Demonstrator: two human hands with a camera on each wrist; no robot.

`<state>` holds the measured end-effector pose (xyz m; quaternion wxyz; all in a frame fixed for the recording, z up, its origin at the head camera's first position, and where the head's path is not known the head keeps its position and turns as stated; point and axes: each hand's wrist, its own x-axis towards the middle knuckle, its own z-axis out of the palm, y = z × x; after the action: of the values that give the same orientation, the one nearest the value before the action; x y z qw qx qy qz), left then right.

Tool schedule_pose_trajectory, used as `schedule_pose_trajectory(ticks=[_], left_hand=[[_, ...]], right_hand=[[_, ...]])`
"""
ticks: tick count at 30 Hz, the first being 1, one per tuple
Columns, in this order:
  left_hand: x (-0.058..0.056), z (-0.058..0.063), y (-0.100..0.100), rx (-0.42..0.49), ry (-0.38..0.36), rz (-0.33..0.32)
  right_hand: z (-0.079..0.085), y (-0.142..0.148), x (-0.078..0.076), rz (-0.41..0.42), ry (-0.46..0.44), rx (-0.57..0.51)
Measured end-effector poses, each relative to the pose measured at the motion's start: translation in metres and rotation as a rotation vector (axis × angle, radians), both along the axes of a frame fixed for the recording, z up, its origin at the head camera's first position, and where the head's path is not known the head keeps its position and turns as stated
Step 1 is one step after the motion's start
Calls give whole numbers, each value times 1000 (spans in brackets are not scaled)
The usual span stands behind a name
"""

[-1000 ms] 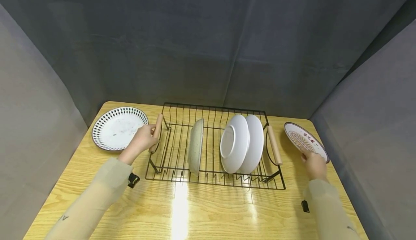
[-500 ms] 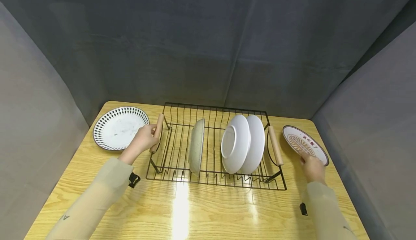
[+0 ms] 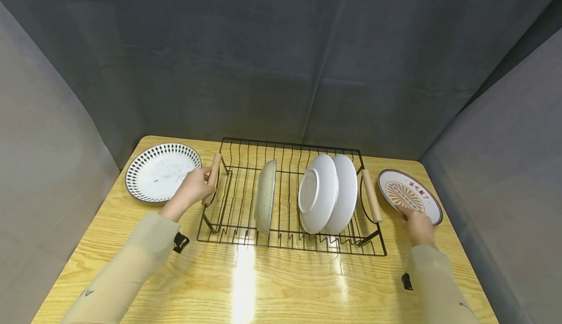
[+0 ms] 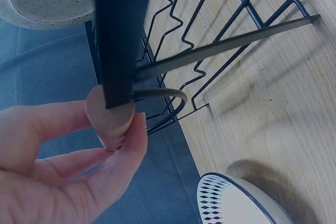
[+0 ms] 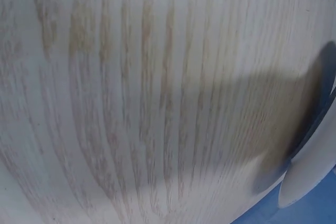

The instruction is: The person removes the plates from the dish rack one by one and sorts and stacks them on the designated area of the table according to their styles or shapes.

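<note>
My left hand (image 3: 193,187) grips the wooden handle (image 3: 212,178) at the left end of a black wire dish rack (image 3: 281,245). In the left wrist view the thumb and fingers curl round the handle's end (image 4: 109,119). At the far right my right hand (image 3: 420,227) pinches the near rim of an oval plate (image 3: 398,178) with a brown rim, an orange sunburst and red lettering. The fingers under that plate are hidden. A speckled bowl (image 3: 265,198) stands on edge mid-rack. Two white dishes (image 3: 322,192) lean together in the rack's right part.
A round plate (image 3: 164,173) with a black diamond border lies left of the rack, close to my left hand. The rack's right wooden handle (image 3: 371,196) stands between the white dishes and the oval plate. Grey fabric walls (image 3: 281,70) enclose the wooden table (image 3: 290,290).
My right hand has shifted a little left with the oval plate, which now shows more of its face. The left hand stays on the rack handle, and the rack looks unmoved.
</note>
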<state>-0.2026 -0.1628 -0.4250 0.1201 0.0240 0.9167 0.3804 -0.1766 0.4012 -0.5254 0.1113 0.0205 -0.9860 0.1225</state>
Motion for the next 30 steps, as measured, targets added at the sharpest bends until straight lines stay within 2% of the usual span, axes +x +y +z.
schedule_pose_trajectory(ticks=[6, 12, 21, 30], left_hand=[[0, 1, -1, -21, 16, 2], [-1, 1, 0, -30, 25, -2], [0, 1, 1, -22, 17, 0], [0, 0, 0, -32, 32, 0]], right_hand=[[-4, -2, -2, -7, -95, -17], [-9, -3, 0, -5, -137, -59], [-16, -2, 1, -38, -242, -60], [-18, -2, 2, -14, -244, -101]])
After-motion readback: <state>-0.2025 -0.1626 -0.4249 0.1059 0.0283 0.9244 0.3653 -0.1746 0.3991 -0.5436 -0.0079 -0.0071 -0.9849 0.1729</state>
